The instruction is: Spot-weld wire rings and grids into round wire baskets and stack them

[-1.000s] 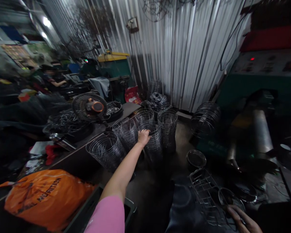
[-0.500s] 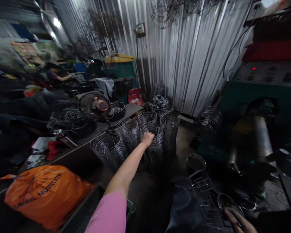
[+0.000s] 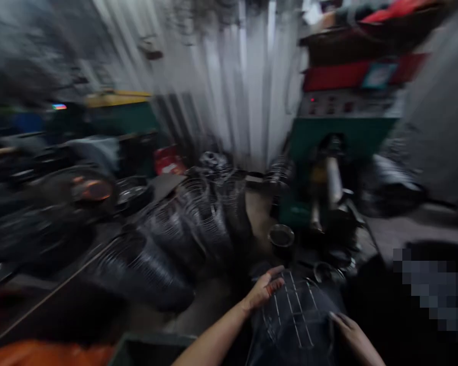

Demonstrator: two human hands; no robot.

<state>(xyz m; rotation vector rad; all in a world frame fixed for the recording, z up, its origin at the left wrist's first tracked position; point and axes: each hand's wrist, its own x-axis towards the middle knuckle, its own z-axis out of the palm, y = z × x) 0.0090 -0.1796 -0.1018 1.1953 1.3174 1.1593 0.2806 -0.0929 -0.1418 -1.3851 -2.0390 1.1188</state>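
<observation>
Orange material [image 3: 53,355] is cut off by the lower left edge, with a blurred fan [image 3: 93,189] above it. Further right, stacks of wire rings [image 3: 208,221] are stood close together on the floor. By them, low in view, the left hand [image 3: 262,291] is brought to the upper left edge of a wire grid [image 3: 295,310]; its fingers are partly curled, with the index finger held out, but whether the wire is clamped cannot be told. The grid is laid over dark material [image 3: 260,345], between the two hands. The step in hand is judged to be handling of the grid; for any move of it, a sure hold on both edges would be called for. At its right side the right hand [image 3: 349,328] is placed, fingers loosely bent; contact cannot be made out. Beyond, a green machine [image 3: 374,133] is seen.
</observation>
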